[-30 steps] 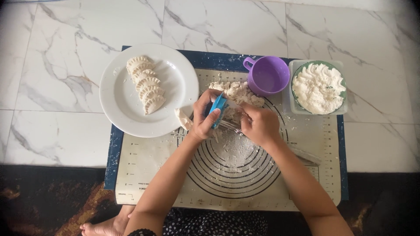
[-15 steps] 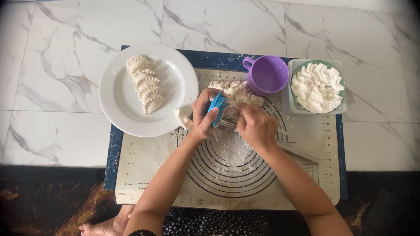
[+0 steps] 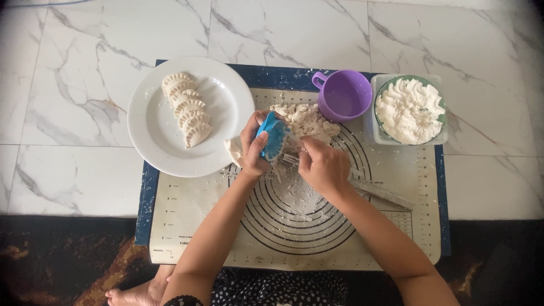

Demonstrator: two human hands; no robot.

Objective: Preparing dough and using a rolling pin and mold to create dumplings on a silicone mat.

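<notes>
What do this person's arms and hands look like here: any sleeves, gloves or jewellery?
Both arms are bare up to the frame's lower edge: no sleeves, gloves, watch or bracelets show. The left hand and right hand are ungloved; rings cannot be made out. A dark garment with small white dots shows at the lap.

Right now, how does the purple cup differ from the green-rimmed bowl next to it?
The purple cup looks empty; the green-rimmed bowl is heaped with white flour-like powder. The purple cup has a side handle pointing toward the white plate; the green-rimmed bowl shows none. The purple cup rests on the baking mat; the green-rimmed bowl sits inside a clear square container. Both are round, upright and apart from the hands.
</notes>
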